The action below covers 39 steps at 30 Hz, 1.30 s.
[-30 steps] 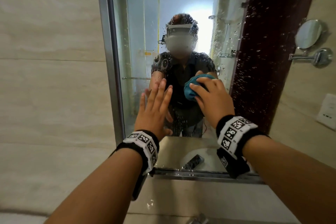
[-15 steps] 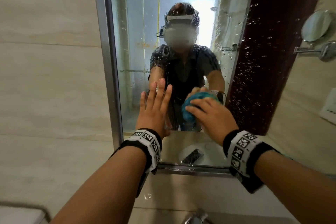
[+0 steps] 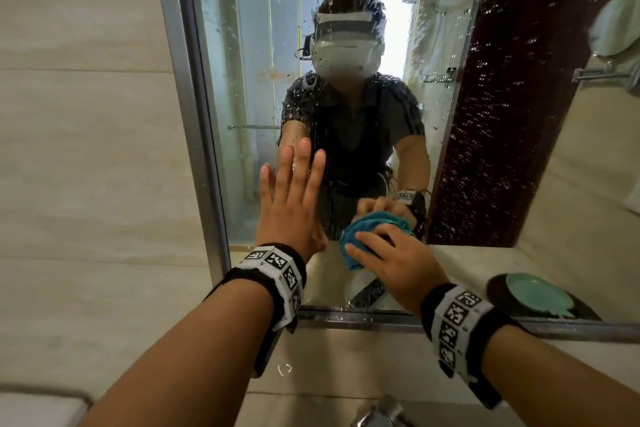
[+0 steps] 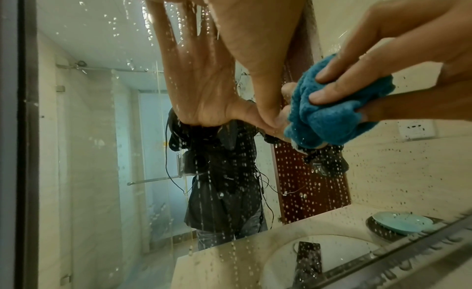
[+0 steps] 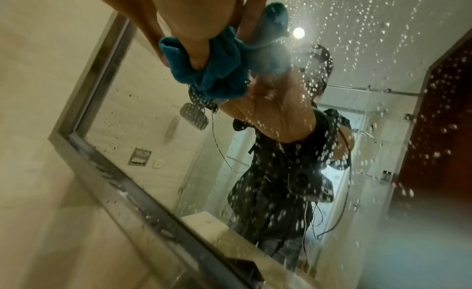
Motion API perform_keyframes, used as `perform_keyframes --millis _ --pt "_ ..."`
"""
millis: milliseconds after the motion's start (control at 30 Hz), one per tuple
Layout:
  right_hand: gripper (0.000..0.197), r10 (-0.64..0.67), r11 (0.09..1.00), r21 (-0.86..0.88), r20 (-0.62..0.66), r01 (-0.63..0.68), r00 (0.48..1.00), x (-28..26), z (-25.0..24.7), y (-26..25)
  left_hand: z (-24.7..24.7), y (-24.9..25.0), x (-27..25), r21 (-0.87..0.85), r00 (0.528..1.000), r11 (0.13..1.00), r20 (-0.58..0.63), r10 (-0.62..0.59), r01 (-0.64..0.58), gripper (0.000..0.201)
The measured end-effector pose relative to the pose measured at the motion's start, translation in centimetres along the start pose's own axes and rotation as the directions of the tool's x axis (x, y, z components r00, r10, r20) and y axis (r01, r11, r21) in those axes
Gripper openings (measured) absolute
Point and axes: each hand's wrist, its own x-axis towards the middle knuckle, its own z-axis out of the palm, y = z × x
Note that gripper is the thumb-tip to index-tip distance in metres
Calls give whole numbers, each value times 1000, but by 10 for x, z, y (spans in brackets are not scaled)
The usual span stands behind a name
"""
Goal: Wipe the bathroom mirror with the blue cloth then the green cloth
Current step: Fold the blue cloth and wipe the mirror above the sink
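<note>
Now pressing bunched blue cloth (image 3: 363, 236) in right hand (image 3: 391, 260), grip curled round it, low on mirror (image 3: 249, 87) near bottom edge, droplets mostly above and right; left hand (image 3: 294, 204) flat, fingers straight, just beside.

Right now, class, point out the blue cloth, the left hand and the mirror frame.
blue cloth (image 4: 329, 119): left wrist view, on the bunched lower fold.
left hand (image 3: 294, 204): head view, on the back of the hand.
mirror frame (image 3: 194, 107): head view, on the left metal edge.
</note>
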Motion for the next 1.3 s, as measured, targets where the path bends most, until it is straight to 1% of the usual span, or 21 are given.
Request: perform_keyframes --millis 67,100,167,233,300,367,400,467,500,567,633,700,733,800,867,1000,1067,1100,1200,1233,1300 --pt "67 -8 1000 -17 6 8 1000 5 -9 3 2 0 1 -10 1000 1000 -8 4 -4 142" --pt "70 14 999 -39 -9 -14 1000 12 -15 6 2 -1 1 -18 1000 1000 -18 9 -10 143" --pt "72 128 990 -49 -101 -134 987 31 -29 15 4 -2 1 -17 998 1000 -57 21 -22 149" --pt "66 246 967 -10 -199 -253 949 46 -38 23 6 -2 1 -6 997 1000 -76 21 -22 154" --pt "68 282 957 -5 -230 -291 931 49 -35 26 9 -4 1 6 996 1000 -81 22 -22 156" --pt "78 215 975 -14 -186 -222 959 36 -20 19 10 -4 2 12 995 1000 -94 25 -24 155" --pt "77 149 988 -18 -153 -154 977 26 -11 13 10 -4 2 16 995 1000 -98 28 -26 154" --pt "58 5 1000 -25 -82 -7 997 -2 6 -4 10 -4 1 22 995 999 -92 30 -28 149" --pt "52 -30 999 -20 -29 29 999 -14 11 -11 10 -3 1 28 995 999 -93 31 -28 148" --pt "54 -7 1000 -5 77 8 997 -32 13 -18 10 -4 0 44 994 999 -107 35 -30 146" --pt "54 8 1000 -14 93 -7 996 -37 12 -16 7 -4 -2 59 992 998 -125 37 -30 144" --pt "49 8 1000 -30 39 -6 999 -35 10 -7 8 -2 -6 63 990 997 -134 44 -35 144" --pt "48 36 999 -33 1 -36 999 -31 9 -2 10 -1 -10 63 988 997 -139 58 -50 143" --pt "52 147 989 -14 -71 -149 987 -17 4 7 20 5 -21 81 987 993 -132 93 -83 141" --pt "54 243 970 25 -120 -242 962 0 -6 10 34 9 -33 97 992 992 -86 93 -84 141" --pt "49 279 960 54 -210 -273 937 19 -13 7 53 13 -43 92 998 994 -25 63 -61 139" --pt "54 261 965 53 -206 -255 943 15 -2 0 60 14 -43 87 998 995 -20 54 -52 137" --pt "54 230 973 45 -195 -226 954 10 6 -5 63 14 -41 81 998 996 -35 50 -47 135" --pt "41 90 996 21 -154 -88 984 -12 29 -24 71 15 -39 68 996 997 -73 42 -37 136" --pt "41 55 998 11 -114 -54 992 -22 36 -30 73 14 -39 72 996 997 -72 43 -37 138" --pt "53 27 1000 0 30 -27 999 -43 47 -37 75 13 -38 91 997 995 -67 46 -40 144"
